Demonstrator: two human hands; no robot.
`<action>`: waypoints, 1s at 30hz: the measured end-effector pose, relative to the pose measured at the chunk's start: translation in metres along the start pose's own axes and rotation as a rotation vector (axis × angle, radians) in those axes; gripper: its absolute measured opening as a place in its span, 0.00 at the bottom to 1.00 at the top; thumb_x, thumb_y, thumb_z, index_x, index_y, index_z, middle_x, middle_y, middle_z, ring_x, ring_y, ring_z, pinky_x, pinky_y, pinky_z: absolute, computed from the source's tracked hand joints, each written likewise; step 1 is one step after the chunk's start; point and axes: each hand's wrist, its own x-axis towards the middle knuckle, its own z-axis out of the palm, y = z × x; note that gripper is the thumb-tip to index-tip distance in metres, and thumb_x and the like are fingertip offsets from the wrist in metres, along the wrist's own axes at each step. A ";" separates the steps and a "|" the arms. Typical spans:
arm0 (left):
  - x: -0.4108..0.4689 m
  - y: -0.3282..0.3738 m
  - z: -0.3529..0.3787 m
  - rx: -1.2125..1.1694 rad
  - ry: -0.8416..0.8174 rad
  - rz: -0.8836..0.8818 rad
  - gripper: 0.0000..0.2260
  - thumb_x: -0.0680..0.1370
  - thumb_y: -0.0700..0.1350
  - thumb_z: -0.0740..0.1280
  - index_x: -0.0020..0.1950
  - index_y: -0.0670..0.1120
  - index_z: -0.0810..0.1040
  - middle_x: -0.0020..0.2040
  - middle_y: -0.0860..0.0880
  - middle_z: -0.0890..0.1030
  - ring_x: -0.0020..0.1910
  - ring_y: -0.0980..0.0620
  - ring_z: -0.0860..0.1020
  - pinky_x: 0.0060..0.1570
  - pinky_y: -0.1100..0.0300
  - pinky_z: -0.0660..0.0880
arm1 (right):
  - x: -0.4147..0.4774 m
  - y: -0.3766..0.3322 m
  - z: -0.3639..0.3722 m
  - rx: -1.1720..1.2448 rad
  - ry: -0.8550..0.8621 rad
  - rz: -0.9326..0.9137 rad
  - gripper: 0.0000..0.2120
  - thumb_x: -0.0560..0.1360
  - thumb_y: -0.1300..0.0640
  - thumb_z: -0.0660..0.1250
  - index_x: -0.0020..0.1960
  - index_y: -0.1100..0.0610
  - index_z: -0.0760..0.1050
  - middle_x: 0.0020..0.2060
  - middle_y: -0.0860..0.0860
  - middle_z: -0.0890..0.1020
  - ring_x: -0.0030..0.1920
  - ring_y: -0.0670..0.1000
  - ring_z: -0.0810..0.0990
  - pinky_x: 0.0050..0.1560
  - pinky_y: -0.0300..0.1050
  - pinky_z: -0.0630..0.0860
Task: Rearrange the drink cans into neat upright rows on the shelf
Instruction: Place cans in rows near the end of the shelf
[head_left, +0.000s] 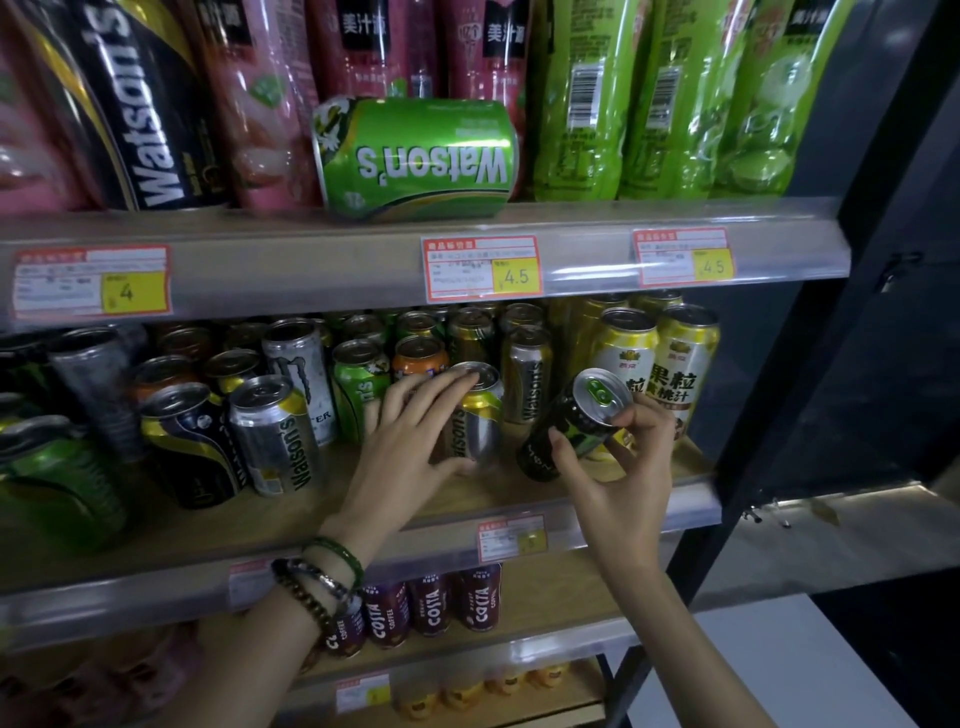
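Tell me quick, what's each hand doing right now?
Left hand: fingers spread around the silver Watson's can.
Right hand: holding the tilted black can.

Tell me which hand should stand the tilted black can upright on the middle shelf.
The right hand, probably: it already holds the tilted black can near the shelf's right end. The left hand is wrapped around a silver Watson's can.

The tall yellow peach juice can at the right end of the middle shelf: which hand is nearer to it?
Right. The right hand, holding a tilted black can, sits just in front of the yellow peach juice can. The left hand is further left, gripping a silver Watson's can.
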 end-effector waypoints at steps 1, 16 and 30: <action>0.001 0.002 0.004 0.031 0.017 -0.013 0.43 0.68 0.57 0.76 0.78 0.56 0.58 0.76 0.58 0.63 0.74 0.51 0.58 0.67 0.48 0.58 | 0.000 0.000 0.001 0.001 0.001 0.001 0.26 0.68 0.63 0.79 0.54 0.49 0.66 0.61 0.54 0.71 0.65 0.54 0.74 0.56 0.55 0.81; 0.046 0.023 0.038 0.331 0.027 -0.167 0.40 0.67 0.48 0.77 0.76 0.49 0.63 0.74 0.49 0.68 0.74 0.47 0.64 0.66 0.44 0.56 | -0.003 0.002 0.001 0.010 0.009 0.019 0.26 0.69 0.61 0.79 0.56 0.49 0.66 0.61 0.55 0.72 0.66 0.53 0.74 0.58 0.53 0.80; 0.004 0.022 0.001 -0.039 0.374 -0.303 0.17 0.80 0.47 0.66 0.69 0.49 0.73 0.68 0.52 0.74 0.66 0.50 0.71 0.61 0.60 0.60 | 0.002 -0.013 0.022 0.054 -0.114 -0.104 0.25 0.69 0.61 0.79 0.57 0.51 0.69 0.59 0.51 0.74 0.63 0.51 0.76 0.57 0.50 0.79</action>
